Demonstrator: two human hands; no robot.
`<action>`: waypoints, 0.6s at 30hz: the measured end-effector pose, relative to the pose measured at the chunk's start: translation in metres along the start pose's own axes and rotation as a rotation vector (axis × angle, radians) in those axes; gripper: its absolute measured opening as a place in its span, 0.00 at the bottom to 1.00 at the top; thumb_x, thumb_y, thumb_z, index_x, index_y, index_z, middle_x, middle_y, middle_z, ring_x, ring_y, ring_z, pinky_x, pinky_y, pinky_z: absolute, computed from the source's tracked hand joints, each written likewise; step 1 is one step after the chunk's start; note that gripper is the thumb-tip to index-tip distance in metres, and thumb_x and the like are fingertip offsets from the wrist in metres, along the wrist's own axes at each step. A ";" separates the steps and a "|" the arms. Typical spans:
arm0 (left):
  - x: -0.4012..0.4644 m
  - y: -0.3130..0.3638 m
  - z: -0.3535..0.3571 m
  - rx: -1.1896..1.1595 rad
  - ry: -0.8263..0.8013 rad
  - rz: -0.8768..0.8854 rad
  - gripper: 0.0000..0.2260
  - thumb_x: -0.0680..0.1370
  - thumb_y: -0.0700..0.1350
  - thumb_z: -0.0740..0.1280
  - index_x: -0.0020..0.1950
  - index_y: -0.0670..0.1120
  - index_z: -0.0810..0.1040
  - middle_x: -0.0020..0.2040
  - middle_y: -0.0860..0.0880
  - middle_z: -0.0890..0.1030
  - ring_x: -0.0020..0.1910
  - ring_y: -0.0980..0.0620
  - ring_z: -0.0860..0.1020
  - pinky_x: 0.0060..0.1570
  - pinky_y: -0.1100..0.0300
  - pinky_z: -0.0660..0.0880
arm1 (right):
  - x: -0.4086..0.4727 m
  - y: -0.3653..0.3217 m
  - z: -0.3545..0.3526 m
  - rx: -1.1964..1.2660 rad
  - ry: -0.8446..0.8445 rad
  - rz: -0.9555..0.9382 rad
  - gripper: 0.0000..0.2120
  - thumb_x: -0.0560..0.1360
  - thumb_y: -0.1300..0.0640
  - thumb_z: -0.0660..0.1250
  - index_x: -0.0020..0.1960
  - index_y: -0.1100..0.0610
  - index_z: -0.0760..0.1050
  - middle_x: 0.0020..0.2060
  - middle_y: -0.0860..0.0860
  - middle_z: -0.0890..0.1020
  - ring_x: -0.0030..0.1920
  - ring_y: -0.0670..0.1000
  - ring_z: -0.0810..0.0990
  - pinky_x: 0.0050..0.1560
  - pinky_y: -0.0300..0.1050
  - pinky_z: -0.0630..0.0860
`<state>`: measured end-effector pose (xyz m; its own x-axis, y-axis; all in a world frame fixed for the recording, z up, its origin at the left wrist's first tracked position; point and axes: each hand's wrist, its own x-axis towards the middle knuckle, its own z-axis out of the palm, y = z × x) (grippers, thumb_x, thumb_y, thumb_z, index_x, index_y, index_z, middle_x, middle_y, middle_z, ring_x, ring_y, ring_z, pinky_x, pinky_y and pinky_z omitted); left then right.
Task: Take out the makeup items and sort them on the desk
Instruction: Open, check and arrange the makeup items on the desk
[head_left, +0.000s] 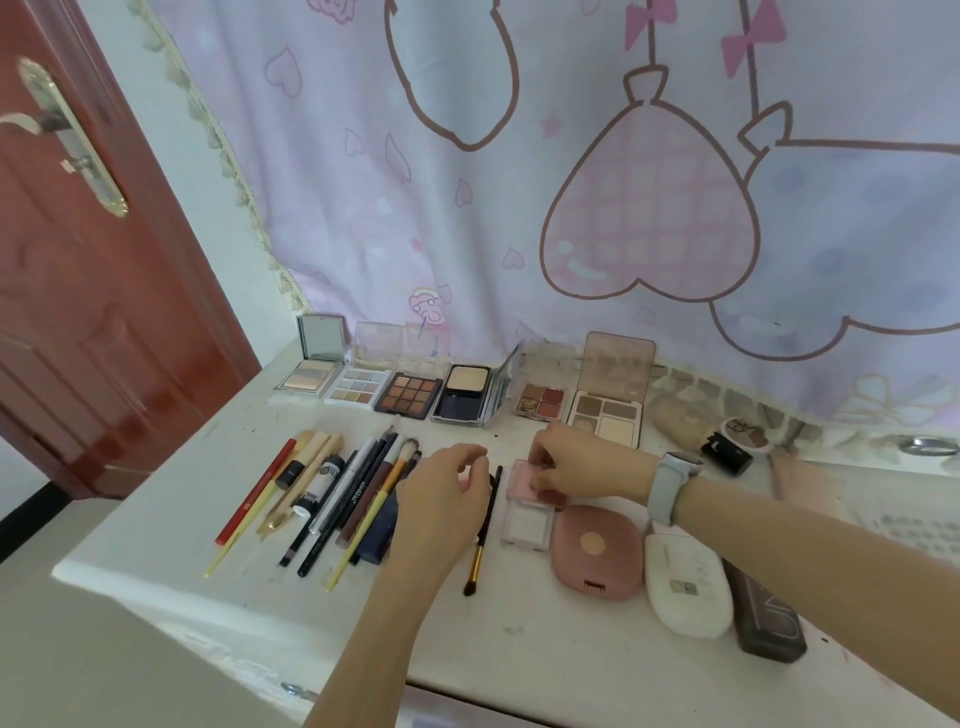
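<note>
My right hand (576, 460) grips a small pink compact (527, 480) at the middle of the white desk (519, 654); a clear pale compact (524, 527) lies just in front of it. My left hand (441, 501) hovers curled beside it, over a small pink and dark item that is mostly hidden. A black brush with a gold ferrule (483, 540) lies between the hands. Several open eyeshadow and powder palettes (410, 397) stand in a row at the back. Pencils and brushes (322, 488) lie side by side on the left.
A round pink compact (595, 551), a white oval case (685, 587) and a dark brown box (769, 618) lie right of centre under my right forearm. A beige tube (680, 421) and a round black-lidded pot (737, 441) sit back right. A curtain (519, 182) hangs behind; a red door (78, 312) stands left.
</note>
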<state>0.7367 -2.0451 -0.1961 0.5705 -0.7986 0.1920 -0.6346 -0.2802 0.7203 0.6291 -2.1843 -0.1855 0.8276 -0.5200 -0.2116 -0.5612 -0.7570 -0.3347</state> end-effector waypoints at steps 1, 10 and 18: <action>0.000 0.000 0.001 -0.004 0.004 0.002 0.12 0.79 0.46 0.60 0.60 0.49 0.77 0.54 0.52 0.80 0.46 0.59 0.76 0.53 0.61 0.73 | 0.001 0.000 0.001 0.008 -0.010 0.008 0.15 0.73 0.56 0.66 0.47 0.70 0.76 0.45 0.65 0.79 0.46 0.62 0.77 0.46 0.53 0.75; -0.005 0.000 0.004 -0.030 -0.018 0.014 0.12 0.78 0.45 0.62 0.61 0.48 0.76 0.57 0.51 0.79 0.49 0.56 0.77 0.58 0.55 0.73 | -0.001 0.001 0.002 0.128 -0.029 0.073 0.15 0.74 0.54 0.66 0.56 0.59 0.69 0.39 0.48 0.73 0.42 0.50 0.72 0.40 0.42 0.68; -0.006 0.009 -0.001 -0.595 -0.081 -0.161 0.10 0.79 0.46 0.62 0.60 0.56 0.71 0.55 0.55 0.78 0.48 0.60 0.79 0.45 0.67 0.76 | -0.018 -0.001 -0.026 0.940 0.248 0.069 0.11 0.77 0.64 0.61 0.58 0.57 0.71 0.40 0.51 0.75 0.34 0.46 0.73 0.32 0.36 0.71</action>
<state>0.7278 -2.0425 -0.1901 0.5787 -0.8154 0.0157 -0.1310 -0.0739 0.9886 0.6137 -2.1847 -0.1571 0.7063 -0.7015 -0.0952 -0.2797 -0.1529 -0.9478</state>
